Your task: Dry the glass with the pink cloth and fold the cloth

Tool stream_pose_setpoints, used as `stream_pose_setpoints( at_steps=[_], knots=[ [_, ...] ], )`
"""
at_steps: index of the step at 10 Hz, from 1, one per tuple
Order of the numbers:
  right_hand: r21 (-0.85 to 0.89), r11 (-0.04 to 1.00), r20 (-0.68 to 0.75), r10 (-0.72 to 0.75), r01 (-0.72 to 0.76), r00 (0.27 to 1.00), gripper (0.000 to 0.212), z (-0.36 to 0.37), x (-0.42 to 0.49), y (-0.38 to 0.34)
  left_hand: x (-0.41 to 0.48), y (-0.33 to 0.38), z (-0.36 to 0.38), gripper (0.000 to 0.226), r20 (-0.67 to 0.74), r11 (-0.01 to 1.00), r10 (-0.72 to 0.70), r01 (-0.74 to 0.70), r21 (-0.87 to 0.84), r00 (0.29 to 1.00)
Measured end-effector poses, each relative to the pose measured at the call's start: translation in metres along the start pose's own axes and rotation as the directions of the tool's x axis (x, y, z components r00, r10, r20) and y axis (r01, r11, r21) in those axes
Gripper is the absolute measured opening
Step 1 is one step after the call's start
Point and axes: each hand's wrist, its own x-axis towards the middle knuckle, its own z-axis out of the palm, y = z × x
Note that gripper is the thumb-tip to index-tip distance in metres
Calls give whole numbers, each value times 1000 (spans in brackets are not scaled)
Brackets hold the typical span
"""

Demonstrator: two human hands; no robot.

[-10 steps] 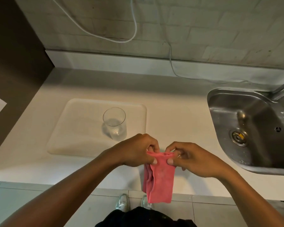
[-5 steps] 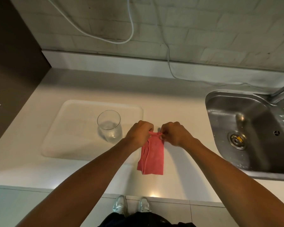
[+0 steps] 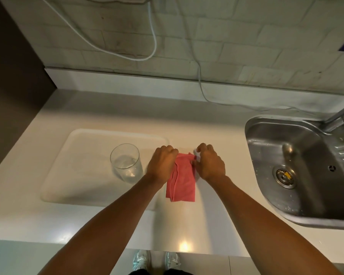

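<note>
Soft pink cloth, clear smooth glass, shiny metal sink, glossy counter.

1. The white countertop lies bare along the lower left and bottom centre of the frame, open for a hand.
2. The glass stands upright on the white tray left of centre, just beside the left hand, blocking that side.
3. The folded pink cloth fills the gap between both hands; the right hand borders it.
4. A bare strip separates the right hand from the steel sink at right.
5. Bare counter runs behind the hands to the wall, crossed by a white cable.
</note>
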Motion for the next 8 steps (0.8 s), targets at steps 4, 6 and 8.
stream_pose_setpoints(
  at_steps=[4, 6, 8],
  knots=[
    [-103, 929, 9, -357, 356, 934, 39, 15, -32, 13, -25, 4, 6, 43, 102, 985, 70, -52, -164, 992],
    [-45, 941, 17, -335, 335, 942, 40, 15, -35, 15, -34, 7, 11, 56, 117, 990, 9, 7, -142, 993],
    [98, 953, -99, -279, 288, 955, 42, -9, -43, 9, -37, 30, -23, 55, -72, 964, -109, 88, -250, 991]
  ],
)
